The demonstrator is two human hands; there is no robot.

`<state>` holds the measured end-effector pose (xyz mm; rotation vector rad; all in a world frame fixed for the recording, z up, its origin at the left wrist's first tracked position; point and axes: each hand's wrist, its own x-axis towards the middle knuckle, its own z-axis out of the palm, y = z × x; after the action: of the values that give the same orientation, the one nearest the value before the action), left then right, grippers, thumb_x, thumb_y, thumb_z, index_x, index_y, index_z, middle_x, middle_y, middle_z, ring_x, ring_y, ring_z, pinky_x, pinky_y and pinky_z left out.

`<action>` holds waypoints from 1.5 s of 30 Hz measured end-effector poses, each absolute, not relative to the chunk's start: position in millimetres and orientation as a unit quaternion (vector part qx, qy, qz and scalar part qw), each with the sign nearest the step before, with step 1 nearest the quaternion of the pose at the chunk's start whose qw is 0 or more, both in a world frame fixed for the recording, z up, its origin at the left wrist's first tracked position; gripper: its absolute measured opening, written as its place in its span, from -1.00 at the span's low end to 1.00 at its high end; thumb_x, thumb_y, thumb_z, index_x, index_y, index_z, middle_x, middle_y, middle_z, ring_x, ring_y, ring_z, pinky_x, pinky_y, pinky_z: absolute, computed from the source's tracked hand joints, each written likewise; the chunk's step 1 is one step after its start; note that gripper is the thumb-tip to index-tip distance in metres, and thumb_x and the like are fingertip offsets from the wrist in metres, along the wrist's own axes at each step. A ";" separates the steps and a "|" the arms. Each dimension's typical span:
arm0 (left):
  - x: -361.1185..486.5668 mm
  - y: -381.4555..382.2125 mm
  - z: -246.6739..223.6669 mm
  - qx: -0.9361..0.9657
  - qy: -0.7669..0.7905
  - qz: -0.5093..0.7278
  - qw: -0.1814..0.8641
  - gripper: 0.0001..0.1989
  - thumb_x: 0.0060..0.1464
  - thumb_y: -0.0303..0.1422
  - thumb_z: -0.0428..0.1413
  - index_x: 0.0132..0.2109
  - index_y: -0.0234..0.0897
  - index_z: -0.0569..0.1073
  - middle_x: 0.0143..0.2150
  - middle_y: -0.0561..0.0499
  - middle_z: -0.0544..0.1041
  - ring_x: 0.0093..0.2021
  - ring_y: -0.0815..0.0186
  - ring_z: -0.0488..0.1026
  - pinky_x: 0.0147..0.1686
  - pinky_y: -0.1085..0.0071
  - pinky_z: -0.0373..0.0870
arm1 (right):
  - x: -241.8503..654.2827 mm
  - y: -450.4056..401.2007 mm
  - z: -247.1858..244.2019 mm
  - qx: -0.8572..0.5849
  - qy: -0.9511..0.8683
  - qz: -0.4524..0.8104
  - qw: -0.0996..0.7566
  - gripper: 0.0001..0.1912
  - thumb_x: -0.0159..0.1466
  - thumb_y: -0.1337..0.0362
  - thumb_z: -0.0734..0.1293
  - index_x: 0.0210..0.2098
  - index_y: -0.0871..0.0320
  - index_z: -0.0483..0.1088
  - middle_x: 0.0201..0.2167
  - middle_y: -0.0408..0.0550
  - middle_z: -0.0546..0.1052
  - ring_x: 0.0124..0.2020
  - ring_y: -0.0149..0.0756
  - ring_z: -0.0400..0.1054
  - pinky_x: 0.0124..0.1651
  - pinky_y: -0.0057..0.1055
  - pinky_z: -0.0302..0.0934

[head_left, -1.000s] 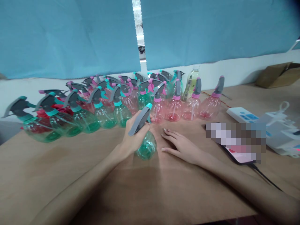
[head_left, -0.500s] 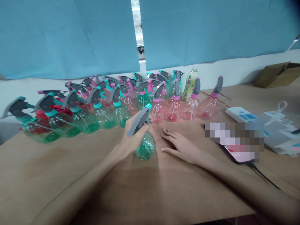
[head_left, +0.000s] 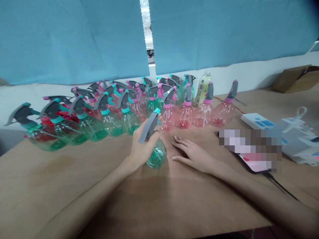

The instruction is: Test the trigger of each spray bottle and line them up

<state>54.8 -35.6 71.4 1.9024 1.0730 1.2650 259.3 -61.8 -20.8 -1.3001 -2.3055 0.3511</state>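
My left hand [head_left: 145,141] is wrapped round the neck of a green spray bottle [head_left: 157,155] with a grey and teal trigger head. The bottle stands in front of the rows, its nozzle end pointing away from me; some of its neck is hidden by my fingers. My right hand [head_left: 193,153] lies flat on the table, fingers spread, just right of that bottle and holding nothing. Behind my left hand stand several green spray bottles [head_left: 112,124] with teal collars. Several pink spray bottles [head_left: 184,116] with pink collars stand beyond my right hand.
A labelled drink bottle [head_left: 202,89] stands behind the pink bottles. On the right lie a phone [head_left: 249,157] with a cable and a white power strip [head_left: 259,122] with plugged-in adapters. A cardboard box [head_left: 294,79] sits at the back right. The wooden table's [head_left: 139,205] front edge is near me.
The green spray bottle in my left hand has shifted very slightly to the right, its head still gripped. My right hand stays flat on the table; the whole view has drifted slightly.
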 end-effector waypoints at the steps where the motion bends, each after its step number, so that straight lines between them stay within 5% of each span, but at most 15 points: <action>1: 55.1 -35.9 71.9 0.718 0.404 0.478 0.304 -0.61 0.03 -0.46 0.05 0.04 -0.19 0.43 -0.20 0.01 0.54 -0.25 0.27 0.45 -0.09 0.26 0.40 | 259.7 -61.5 -21.1 -0.472 -0.840 0.128 0.235 -0.32 0.27 -0.16 0.16 0.22 0.14 0.25 0.29 0.13 0.22 0.31 -0.01 0.07 0.29 0.04 0.02; 8: 57.7 -35.0 69.6 0.711 0.396 0.490 0.311 -0.59 0.06 -0.46 0.05 0.08 -0.19 0.41 0.00 -0.03 0.52 -0.08 0.23 0.47 0.01 0.24 0.39 | 248.0 -66.2 -17.7 -0.476 -0.825 0.150 0.264 -0.14 0.14 -0.23 0.28 0.23 0.22 0.20 0.24 0.25 0.28 0.28 0.09 0.10 0.26 0.07 0.02; 15: 62.0 -37.6 64.9 0.706 0.395 0.496 0.317 -0.68 0.10 -0.40 0.08 0.02 -0.21 0.42 -0.06 -0.02 0.52 -0.03 0.22 0.46 0.06 0.22 0.35 | 198.9 -75.8 -4.3 -0.428 -0.780 0.259 0.376 0.11 -0.11 -0.22 0.46 0.28 0.11 0.03 0.14 0.15 0.38 0.11 0.09 0.30 0.07 0.00 0.21; 21: 59.5 -36.0 73.1 0.722 0.383 0.452 0.357 -0.70 0.06 -0.42 0.08 -0.02 -0.25 0.42 -0.12 -0.05 0.51 -0.05 0.19 0.44 0.02 0.19 0.37 | 190.9 -67.8 -10.1 -0.485 -0.760 0.228 0.368 0.09 -0.22 -0.20 0.50 0.17 0.21 0.17 0.04 0.19 0.44 0.13 0.13 0.26 0.20 0.13 0.00; 27: 53.8 -33.1 81.9 0.753 0.357 0.413 0.369 -0.65 0.02 -0.44 0.07 0.00 -0.23 0.38 -0.03 -0.07 0.48 -0.12 0.21 0.45 -0.05 0.21 0.41 | 192.6 -64.5 -10.2 -0.458 -0.781 0.209 0.369 0.15 -0.16 -0.18 0.48 0.29 0.10 0.01 0.08 0.13 0.43 0.19 0.10 0.22 0.29 0.19 -0.26; 34: 53.5 -29.6 73.1 0.751 0.363 0.446 0.326 -0.71 0.00 -0.48 0.05 -0.08 -0.24 0.40 -0.18 -0.01 0.50 -0.23 0.27 0.43 -0.06 0.25 0.38 | 209.5 -65.7 -4.6 -0.406 -0.812 0.237 0.346 0.10 -0.07 -0.17 0.46 0.31 0.08 -0.01 0.19 0.18 0.33 0.16 0.09 0.25 0.12 0.01 0.16; 45: 41.3 -16.7 76.4 0.754 0.382 0.449 0.289 -0.61 -0.02 -0.45 0.03 0.00 -0.17 0.45 -0.15 0.01 0.53 -0.33 0.30 0.42 -0.21 0.30 0.39 | 266.9 -53.4 -22.7 -0.468 -0.833 0.152 0.253 -0.12 0.12 -0.24 0.29 0.26 0.17 0.18 0.27 0.19 0.24 0.28 0.06 0.12 0.26 0.06 0.05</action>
<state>41.3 -16.7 76.4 2.0127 1.0206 1.1986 266.9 -53.4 -22.7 -1.2719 -2.2648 0.4132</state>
